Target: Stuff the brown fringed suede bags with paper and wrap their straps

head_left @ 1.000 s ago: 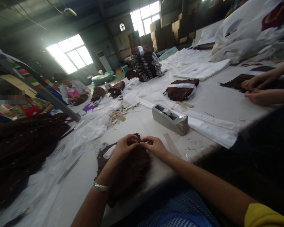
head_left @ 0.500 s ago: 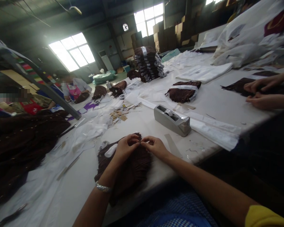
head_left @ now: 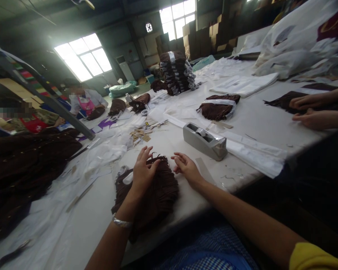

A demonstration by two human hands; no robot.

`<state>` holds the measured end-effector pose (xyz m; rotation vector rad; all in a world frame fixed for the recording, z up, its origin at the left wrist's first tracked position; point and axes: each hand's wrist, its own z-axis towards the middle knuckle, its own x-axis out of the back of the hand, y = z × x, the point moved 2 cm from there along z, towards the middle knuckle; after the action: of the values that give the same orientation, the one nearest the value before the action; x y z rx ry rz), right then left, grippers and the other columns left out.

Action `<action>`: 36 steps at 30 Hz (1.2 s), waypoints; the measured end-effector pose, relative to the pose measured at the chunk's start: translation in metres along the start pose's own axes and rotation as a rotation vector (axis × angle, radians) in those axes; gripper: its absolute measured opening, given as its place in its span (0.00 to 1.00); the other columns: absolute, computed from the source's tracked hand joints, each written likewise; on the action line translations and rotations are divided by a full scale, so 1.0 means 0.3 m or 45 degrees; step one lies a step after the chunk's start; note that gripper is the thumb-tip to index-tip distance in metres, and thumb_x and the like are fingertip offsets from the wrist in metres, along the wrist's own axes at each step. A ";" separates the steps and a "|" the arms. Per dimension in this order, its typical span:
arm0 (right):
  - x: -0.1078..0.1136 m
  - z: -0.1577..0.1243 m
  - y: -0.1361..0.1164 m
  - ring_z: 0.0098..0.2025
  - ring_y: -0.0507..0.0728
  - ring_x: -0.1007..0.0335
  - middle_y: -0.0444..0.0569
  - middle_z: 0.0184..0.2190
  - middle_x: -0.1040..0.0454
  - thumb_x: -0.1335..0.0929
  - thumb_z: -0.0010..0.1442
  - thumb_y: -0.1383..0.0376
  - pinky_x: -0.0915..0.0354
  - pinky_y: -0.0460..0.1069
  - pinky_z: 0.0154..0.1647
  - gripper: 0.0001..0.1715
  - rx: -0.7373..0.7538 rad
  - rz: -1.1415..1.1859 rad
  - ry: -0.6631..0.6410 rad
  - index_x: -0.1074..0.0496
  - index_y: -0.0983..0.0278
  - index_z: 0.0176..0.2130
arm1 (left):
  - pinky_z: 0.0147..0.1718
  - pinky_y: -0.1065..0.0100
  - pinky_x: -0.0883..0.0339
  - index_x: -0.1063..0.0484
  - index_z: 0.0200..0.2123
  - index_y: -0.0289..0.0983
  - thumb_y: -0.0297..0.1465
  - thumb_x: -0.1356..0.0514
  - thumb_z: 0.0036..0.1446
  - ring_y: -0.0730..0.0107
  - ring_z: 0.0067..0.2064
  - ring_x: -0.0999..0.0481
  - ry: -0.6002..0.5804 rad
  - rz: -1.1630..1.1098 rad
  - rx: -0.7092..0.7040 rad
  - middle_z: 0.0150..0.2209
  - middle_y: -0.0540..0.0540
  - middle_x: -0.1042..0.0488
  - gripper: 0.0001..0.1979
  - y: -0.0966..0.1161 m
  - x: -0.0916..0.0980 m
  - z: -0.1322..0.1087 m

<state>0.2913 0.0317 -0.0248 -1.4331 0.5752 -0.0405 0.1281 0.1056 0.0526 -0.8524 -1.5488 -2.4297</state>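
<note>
A folded dark brown fringed garment (head_left: pixel 160 195) lies on the white table (head_left: pixel 101 210) right in front of me. My left hand (head_left: pixel 143 170) rests flat on its top edge with the fingers spread, holding nothing. My right hand (head_left: pixel 185 167) hovers just right of the garment's top corner, fingers loosely apart and empty. A silver bracelet (head_left: pixel 121 222) sits on my left wrist.
A grey tape dispenser (head_left: pixel 205 141) stands just beyond my right hand. A banded brown bundle (head_left: pixel 218 107) and a tall stack of bundles (head_left: pixel 176 73) lie farther back. Another person's hands (head_left: pixel 310 110) work at the right. Brown garments (head_left: pixel 22 168) pile at the left; two people sit beyond.
Both hands were pinched together at the garment's top edge; now they have separated and opened, the left flat on the garment, the right beside it.
</note>
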 end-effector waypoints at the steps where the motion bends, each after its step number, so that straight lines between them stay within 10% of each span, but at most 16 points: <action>1: 0.006 0.003 -0.002 0.25 0.49 0.31 0.52 0.46 0.25 0.31 0.57 0.50 0.33 0.46 0.26 0.27 0.012 0.047 0.038 0.34 0.62 0.51 | 0.41 0.65 0.26 0.29 0.54 0.43 0.38 0.37 0.57 0.59 0.50 0.24 -0.011 0.134 -0.077 0.58 0.42 0.30 0.21 0.011 0.000 -0.006; 12: 0.027 0.010 0.005 0.21 0.46 0.36 0.50 0.38 0.24 0.33 0.60 0.50 0.41 0.43 0.20 0.21 0.022 0.006 0.112 0.29 0.65 0.42 | 0.44 0.62 0.34 0.21 0.39 0.42 0.36 0.34 0.51 0.57 0.42 0.23 -0.672 0.605 -0.113 0.41 0.45 0.21 0.11 -0.011 -0.064 -0.031; 23: 0.000 -0.032 -0.031 0.30 0.52 0.30 0.46 0.35 0.22 0.30 0.59 0.51 0.34 0.47 0.33 0.18 0.142 -0.611 -0.251 0.24 0.62 0.40 | 0.34 0.67 0.36 0.23 0.30 0.36 0.42 0.40 0.53 0.64 0.31 0.26 -0.606 0.198 0.098 0.27 0.48 0.22 0.14 0.012 -0.027 0.022; 30: -0.001 -0.018 -0.007 0.29 0.52 0.30 0.46 0.35 0.22 0.28 0.56 0.55 0.35 0.47 0.32 0.16 0.134 -0.460 -0.249 0.24 0.63 0.40 | 0.30 0.68 0.35 0.21 0.35 0.35 0.42 0.40 0.55 0.65 0.30 0.25 -0.686 0.102 0.138 0.27 0.47 0.23 0.17 0.004 -0.051 0.023; 36: 0.023 -0.004 -0.003 0.24 0.49 0.34 0.46 0.33 0.23 0.36 0.65 0.52 0.38 0.44 0.24 0.19 0.160 -0.315 -0.017 0.26 0.63 0.41 | 0.37 0.66 0.30 0.24 0.48 0.40 0.36 0.38 0.56 0.63 0.40 0.23 -0.254 0.232 -0.060 0.42 0.44 0.22 0.16 0.041 -0.040 0.009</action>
<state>0.2971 0.0278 -0.0263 -1.3735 0.3752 -0.2585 0.1442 0.1001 0.0567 -1.2213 -1.4072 -2.3192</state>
